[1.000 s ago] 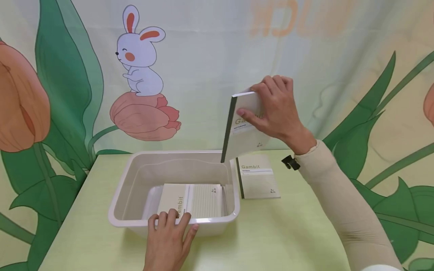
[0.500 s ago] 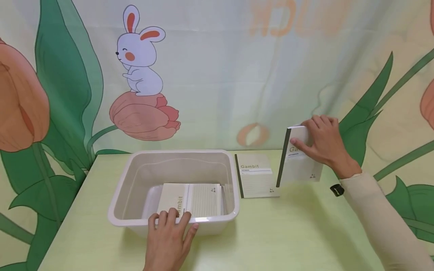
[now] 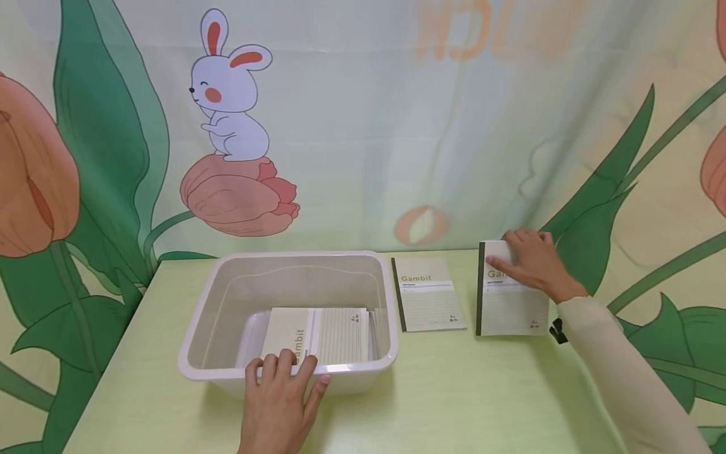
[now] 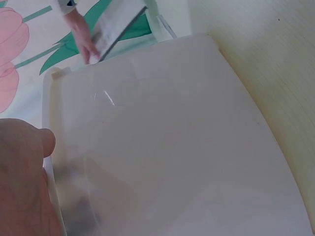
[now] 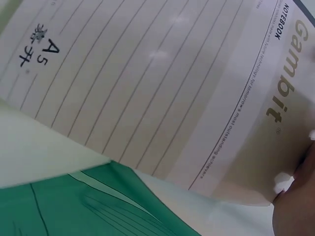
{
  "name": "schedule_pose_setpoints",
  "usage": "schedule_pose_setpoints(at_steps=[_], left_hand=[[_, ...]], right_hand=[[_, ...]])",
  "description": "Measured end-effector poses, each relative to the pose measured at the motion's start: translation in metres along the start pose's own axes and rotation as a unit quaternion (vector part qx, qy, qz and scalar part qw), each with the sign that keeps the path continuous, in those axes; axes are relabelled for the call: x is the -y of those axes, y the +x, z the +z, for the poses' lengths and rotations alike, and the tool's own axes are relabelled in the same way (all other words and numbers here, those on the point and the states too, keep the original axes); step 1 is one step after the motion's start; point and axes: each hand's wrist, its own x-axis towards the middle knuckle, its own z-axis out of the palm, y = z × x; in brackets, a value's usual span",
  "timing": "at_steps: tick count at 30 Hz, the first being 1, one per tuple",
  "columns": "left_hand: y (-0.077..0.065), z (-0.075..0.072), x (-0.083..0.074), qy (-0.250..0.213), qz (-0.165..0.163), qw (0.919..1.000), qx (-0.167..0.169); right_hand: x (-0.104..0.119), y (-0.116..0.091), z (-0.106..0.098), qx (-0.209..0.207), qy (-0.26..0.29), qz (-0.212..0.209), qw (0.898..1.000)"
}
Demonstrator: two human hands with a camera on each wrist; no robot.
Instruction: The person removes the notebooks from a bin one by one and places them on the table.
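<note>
With thumb in front and fingers over the top edge, my right hand (image 3: 530,261) holds a cream Gambit notebook (image 3: 513,309) upright, its dark spine to the left. The notebook's lower edge is at the table top; whether it touches cannot be told. Its lined cover fills the right wrist view. My left hand (image 3: 278,397) hooks its fingers over the front rim of a beige plastic tub (image 3: 295,255), thumb outside. In the left wrist view the tub's outer wall (image 4: 172,123) takes up most of the picture. Inside the tub lie several notebooks (image 3: 340,334), partly hidden by the front rim.
Another Gambit notebook (image 3: 428,296) lies flat on the pale green table (image 3: 442,391), between the tub and the held notebook. A curtain (image 3: 351,126) printed with a rabbit and tulips hangs behind the table's back edge.
My right hand has carried the notebook from above the tub's right side, rightward and down to the table beyond the flat notebook. The left hand has stayed on the rim.
</note>
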Motion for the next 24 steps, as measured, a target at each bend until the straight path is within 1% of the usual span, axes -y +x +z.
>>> schedule_pose_setpoints(at_steps=[3,7,11,15,21,24], left_hand=[[0.0,0.0,0.0,0.001,-0.001,1.0,0.005],[0.0,0.001,0.001,0.003,-0.002,0.9999,0.01],[-0.001,0.0,0.002,0.004,-0.004,1.0,0.005],[-0.001,0.0,0.003,0.005,-0.004,1.0,0.003],[-0.001,-0.001,0.004,0.005,-0.002,1.0,0.003],[-0.002,-0.001,0.004,0.006,-0.005,1.0,0.003]], right_hand=[[-0.005,0.006,0.016,0.013,0.001,0.003,1.0],[-0.011,0.017,0.03,0.028,-0.002,0.01,1.0],[-0.015,0.03,0.044,0.048,-0.01,0.017,0.999],[-0.018,0.039,0.057,0.055,-0.01,0.021,0.998],[-0.016,0.046,0.073,0.063,-0.006,0.025,0.998],[-0.011,0.049,0.079,0.065,0.007,0.034,0.997]])
